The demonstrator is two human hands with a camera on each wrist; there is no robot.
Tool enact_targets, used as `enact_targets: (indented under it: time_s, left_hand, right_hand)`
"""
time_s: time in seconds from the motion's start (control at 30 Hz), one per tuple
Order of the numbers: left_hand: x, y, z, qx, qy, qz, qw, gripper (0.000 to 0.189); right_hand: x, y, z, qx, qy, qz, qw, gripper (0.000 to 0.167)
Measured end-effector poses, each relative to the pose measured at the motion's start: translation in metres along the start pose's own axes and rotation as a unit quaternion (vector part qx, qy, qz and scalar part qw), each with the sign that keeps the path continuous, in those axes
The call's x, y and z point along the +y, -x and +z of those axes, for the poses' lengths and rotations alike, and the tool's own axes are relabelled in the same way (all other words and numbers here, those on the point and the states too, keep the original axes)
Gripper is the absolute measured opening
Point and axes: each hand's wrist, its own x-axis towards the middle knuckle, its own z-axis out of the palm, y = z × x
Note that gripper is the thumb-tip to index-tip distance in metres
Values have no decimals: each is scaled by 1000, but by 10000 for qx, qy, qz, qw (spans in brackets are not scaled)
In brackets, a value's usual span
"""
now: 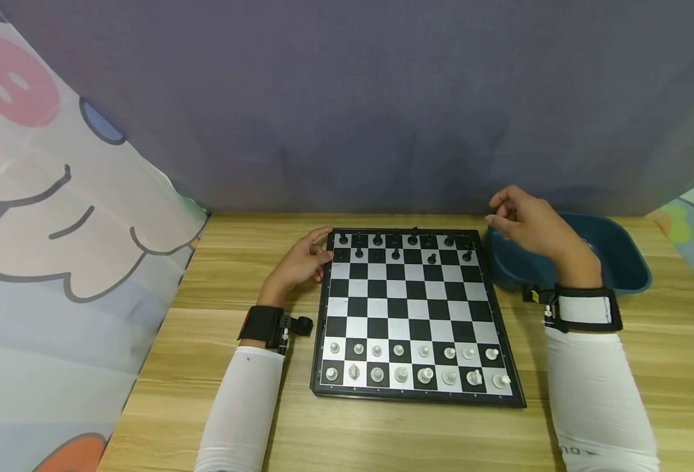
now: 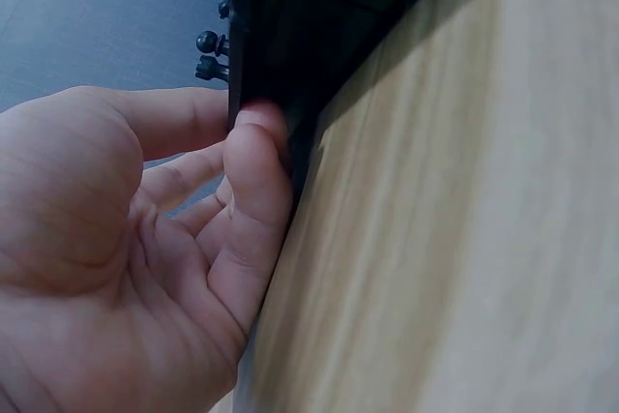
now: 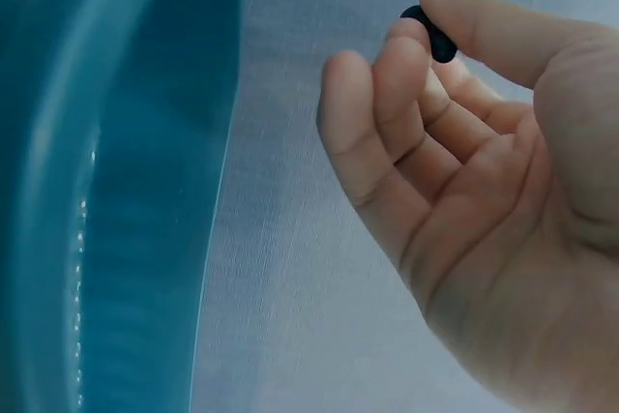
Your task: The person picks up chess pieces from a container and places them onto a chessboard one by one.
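We see the board [image 1: 416, 308] lying in the middle of the desk [image 1: 217, 341]. Our left hand [image 1: 300, 262] rests on the desk at the board's far left corner, its fingers [image 2: 253, 166] touching the edge. To the right of the board, at the far side of the desk, sits the basin [image 1: 618, 262]. Our right hand [image 1: 530, 223] hangs above the basin's left rim, pinching a small piece [image 3: 432, 34]. Pieces stand in rows along the board's near and far edges.
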Motion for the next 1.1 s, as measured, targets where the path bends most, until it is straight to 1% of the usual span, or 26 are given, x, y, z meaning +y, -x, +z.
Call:
enact_targets:
  time_s: [0.13,0.2,0.33,0.53,0.7,0.83,1.0,1.1]
  left_hand:
    - [-1,0,-2,26,-12,-30,10000,67]
    - [0,0,-3,52,-43,-54,10000,67]
    - [1,0,-3,80,-113,-50,9999,66]
    - [3,2,-4,80,-175,-14,9998,66]
    - [1,1,-5,82,-172,5,9998,66]
    - [0,1,-5,55,-159,9,9999,66]
    - [0,0,-4,61,-157,54,9998,65]
    - [0,-1,-4,52,-147,66,9999,65]
  right_hand:
    - [-7,-4,6,46,8,-7,10000,26]
    - [-10,-7,9,49,53,-73,9999,21]
    - [-16,-11,14,-4,173,-260,9995,17]
    - [-22,-16,24,-334,438,-563,9969,15]
    - [-26,-20,34,-505,511,-735,9947,11]
    - [-27,-23,41,-665,618,-726,9932,7]
    - [-26,-24,48,-923,729,-564,9915,8]
    - [-27,-24,50,-986,791,-464,9909,8]
